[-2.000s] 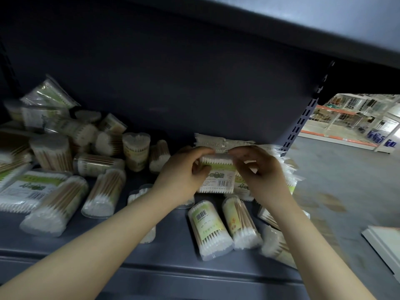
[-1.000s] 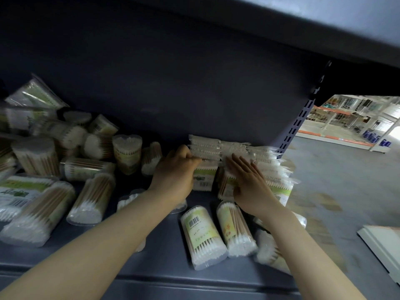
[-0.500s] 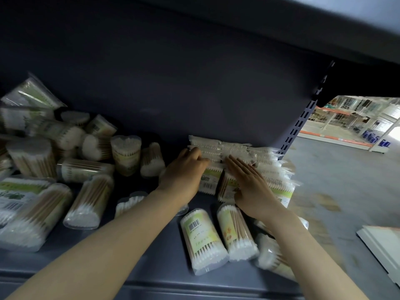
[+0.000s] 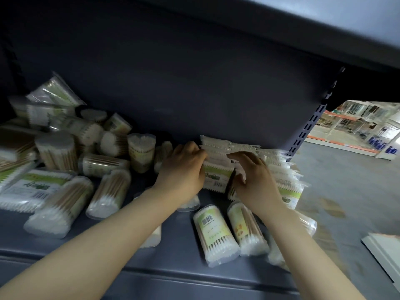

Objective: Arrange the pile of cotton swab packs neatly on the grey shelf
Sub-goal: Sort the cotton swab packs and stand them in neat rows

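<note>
A row of flat bagged swab packs (image 4: 281,169) stands on edge at the right end of the grey shelf (image 4: 177,256), against its back wall. My left hand (image 4: 184,169) curls its fingers round the left edge of the front flat pack (image 4: 216,174), which has a green label. My right hand (image 4: 255,178) has bent fingers hooked on that pack's right edge, with the forefinger stretched over the row's top. A loose pile of swab packs (image 4: 65,159), both tubs and bags, covers the shelf's left half.
Two clear swab tubs (image 4: 214,232) (image 4: 246,230) lie on their sides near the shelf's front edge, under my right wrist. The upper shelf (image 4: 303,29) hangs low overhead. A slotted upright (image 4: 309,131) ends the shelf on the right; beyond it are the floor (image 4: 346,180) and a white board (image 4: 385,252).
Two seconds ago both hands held a flat pack in front of the row; they set it into the row. My right hand pressed flat on it and now bends its fingers.
</note>
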The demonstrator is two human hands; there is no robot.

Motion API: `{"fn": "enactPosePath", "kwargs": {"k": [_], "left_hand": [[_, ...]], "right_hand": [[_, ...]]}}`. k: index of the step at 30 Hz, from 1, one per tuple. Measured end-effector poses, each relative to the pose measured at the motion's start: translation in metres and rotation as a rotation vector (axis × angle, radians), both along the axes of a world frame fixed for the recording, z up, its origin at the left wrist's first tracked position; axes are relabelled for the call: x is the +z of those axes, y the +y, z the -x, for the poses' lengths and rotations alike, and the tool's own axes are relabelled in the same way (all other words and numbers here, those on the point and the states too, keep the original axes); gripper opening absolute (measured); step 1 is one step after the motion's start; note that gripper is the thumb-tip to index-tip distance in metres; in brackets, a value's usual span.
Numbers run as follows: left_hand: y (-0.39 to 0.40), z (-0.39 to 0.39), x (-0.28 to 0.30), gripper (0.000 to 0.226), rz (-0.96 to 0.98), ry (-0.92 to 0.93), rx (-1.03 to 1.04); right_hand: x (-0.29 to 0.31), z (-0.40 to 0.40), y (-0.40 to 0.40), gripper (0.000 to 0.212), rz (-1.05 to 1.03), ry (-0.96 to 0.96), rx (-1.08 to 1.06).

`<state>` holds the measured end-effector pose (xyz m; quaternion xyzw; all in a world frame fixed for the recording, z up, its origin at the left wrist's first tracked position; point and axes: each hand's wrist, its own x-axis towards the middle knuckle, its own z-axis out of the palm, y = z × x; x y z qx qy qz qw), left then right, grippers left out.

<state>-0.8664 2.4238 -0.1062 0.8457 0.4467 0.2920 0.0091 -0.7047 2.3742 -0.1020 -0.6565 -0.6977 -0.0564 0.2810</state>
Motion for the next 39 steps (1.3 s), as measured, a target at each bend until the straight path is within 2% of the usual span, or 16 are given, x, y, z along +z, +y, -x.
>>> {"fn": "enactPosePath", "kwargs": {"k": [19, 22, 28, 32, 39], "left_hand": [[-0.041, 0.127, 0.006, 0.021, 0.020, -0.151, 0.019], [-0.048, 0.149, 0.003, 0.018, 0.011, -0.159, 0.012], [-0.062, 0.193, -0.002, 0.015, 0.023, -0.161, 0.055], [-0.066, 0.221, -0.006, 0.020, 0.043, -0.143, 0.168], [-0.063, 0.259, -0.017, 0.018, 0.122, -0.102, 0.264]], "right_hand": [[0.010, 0.101, -0.022, 0.036, -0.047, 0.087, 0.001], [0.008, 0.123, -0.026, 0.026, -0.049, 0.129, 0.025], [0.001, 0.163, -0.030, 0.039, -0.003, 0.156, 0.043], [-0.003, 0.187, -0.030, 0.042, -0.016, 0.162, 0.052], [-0.011, 0.220, -0.027, 0.032, 0.033, 0.136, 0.131]]}}
